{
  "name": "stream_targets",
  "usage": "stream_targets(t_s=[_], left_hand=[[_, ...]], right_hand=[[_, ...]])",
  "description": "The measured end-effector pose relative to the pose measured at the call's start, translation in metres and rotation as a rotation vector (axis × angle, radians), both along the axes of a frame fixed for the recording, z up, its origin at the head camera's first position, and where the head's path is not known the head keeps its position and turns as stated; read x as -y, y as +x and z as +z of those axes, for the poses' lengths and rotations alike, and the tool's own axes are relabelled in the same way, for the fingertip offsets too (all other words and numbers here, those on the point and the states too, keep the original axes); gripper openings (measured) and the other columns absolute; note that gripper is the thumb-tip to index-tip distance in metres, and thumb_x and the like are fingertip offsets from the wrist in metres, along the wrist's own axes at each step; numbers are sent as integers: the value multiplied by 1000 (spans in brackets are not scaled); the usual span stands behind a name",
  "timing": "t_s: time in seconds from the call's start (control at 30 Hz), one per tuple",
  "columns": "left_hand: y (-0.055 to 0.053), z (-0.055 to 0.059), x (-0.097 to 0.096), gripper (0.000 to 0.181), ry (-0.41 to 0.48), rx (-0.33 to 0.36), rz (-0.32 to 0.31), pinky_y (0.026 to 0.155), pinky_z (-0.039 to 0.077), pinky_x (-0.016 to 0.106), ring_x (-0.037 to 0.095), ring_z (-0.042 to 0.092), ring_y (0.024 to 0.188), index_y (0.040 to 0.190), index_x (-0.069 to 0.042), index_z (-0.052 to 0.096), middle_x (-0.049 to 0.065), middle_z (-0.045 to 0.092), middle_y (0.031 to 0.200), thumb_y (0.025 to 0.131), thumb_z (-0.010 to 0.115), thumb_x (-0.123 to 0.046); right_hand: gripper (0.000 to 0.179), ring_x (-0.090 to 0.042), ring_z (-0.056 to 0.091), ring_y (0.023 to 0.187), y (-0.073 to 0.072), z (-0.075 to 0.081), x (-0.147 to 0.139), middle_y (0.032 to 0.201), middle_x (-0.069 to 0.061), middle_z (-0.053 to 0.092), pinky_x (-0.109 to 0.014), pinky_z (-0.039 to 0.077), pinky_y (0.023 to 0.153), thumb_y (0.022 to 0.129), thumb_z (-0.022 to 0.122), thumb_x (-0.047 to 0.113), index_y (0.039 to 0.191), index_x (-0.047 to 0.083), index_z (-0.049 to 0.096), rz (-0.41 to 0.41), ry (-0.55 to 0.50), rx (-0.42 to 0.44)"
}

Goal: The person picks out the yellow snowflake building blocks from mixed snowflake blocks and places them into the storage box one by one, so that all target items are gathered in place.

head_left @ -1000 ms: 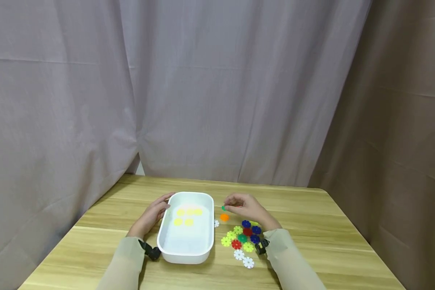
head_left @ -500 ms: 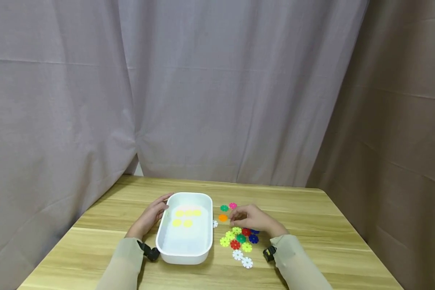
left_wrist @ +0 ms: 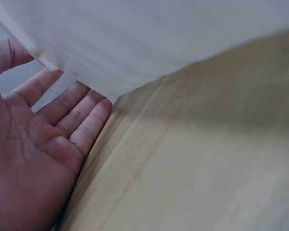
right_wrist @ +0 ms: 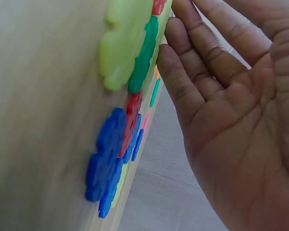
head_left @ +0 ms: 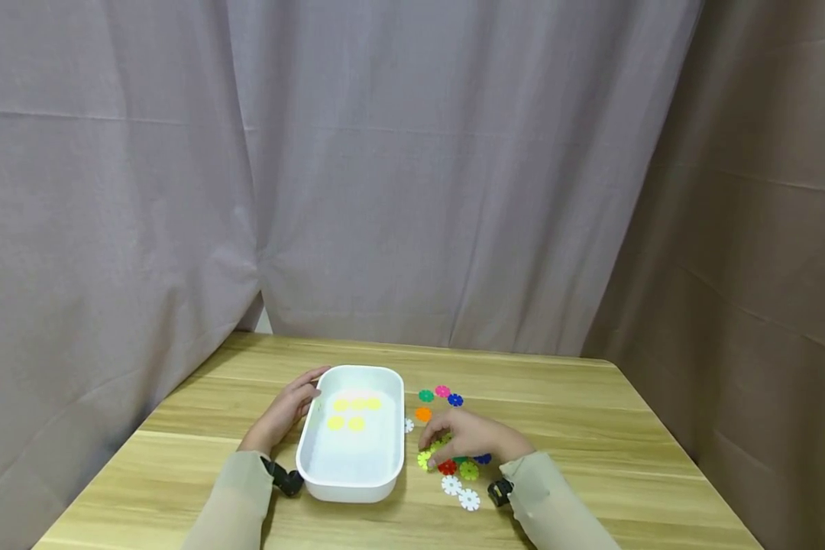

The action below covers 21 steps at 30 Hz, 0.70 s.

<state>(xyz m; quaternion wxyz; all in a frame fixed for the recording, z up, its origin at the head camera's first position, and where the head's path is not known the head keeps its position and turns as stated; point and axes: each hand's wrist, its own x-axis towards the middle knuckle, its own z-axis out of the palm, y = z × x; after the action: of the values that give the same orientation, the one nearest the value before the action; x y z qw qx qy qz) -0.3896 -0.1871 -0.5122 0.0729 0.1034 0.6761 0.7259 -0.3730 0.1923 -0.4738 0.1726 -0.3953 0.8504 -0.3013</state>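
Observation:
My left hand (head_left: 285,412) holds the left side of a white tray (head_left: 351,493), thumb at the rim and fingers along the outer wall. Several yellow notched discs (head_left: 335,422) lie flat inside the tray. My right hand (head_left: 473,434) is over a loose pile of flower-shaped plastic discs, thumb and fingertips apart around yellow-green discs (head_left: 424,460). In the right wrist view, the fingertips reach behind a yellow-green disc (right_wrist: 120,53); their contact is hidden. Beside the pile are a red disc (head_left: 447,467) and blue discs (right_wrist: 106,154), partly covered by the hand.
Behind the pile, green (head_left: 426,396), pink (head_left: 442,390), blue (head_left: 455,400) and orange (head_left: 422,414) discs lie on the wooden table (head_left: 626,458). Two white discs (head_left: 469,500) are in front. Another white disc (head_left: 409,425) touches or nearly touches the tray. Grey curtains (head_left: 412,191) hang behind.
My right hand has drawn back from the green disc toward the yellow-green ones, uncovering the pink and blue discs. My left hand and the tray have stayed in place.

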Motion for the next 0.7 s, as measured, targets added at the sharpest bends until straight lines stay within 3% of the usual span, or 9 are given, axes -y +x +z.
stream_targets(t_s=[0.33, 0.53, 0.7], left_hand=[[-2, -1, 2, 57, -7, 0, -13, 101, 49, 31, 31, 48, 135, 155, -11, 39, 17, 40, 155, 98, 47, -10], [-1, -1, 3, 58, -10, -10, -22, 104, 47, 33, 33, 45, 136, 156, -10, 37, 19, 38, 156, 98, 47, -11], [-1, -2, 2, 58, -8, 5, -13, 100, 50, 30, 32, 48, 134, 155, -11, 39, 17, 41, 155, 98, 47, -11]], right_hand=[[19, -9, 61, 92, 1, -3, 3, 98, 10, 67, -28, 54, 85, 82, 84, 24, 98, 20, 75, 5, 42, -99], [19, -8, 60, 89, 2, -1, 3, 96, 10, 66, -27, 54, 83, 81, 84, 22, 96, 20, 72, -13, 53, -106], [23, -5, 60, 88, 4, -2, 2, 94, 10, 65, -26, 54, 84, 81, 85, 20, 96, 19, 68, -32, 41, -73]])
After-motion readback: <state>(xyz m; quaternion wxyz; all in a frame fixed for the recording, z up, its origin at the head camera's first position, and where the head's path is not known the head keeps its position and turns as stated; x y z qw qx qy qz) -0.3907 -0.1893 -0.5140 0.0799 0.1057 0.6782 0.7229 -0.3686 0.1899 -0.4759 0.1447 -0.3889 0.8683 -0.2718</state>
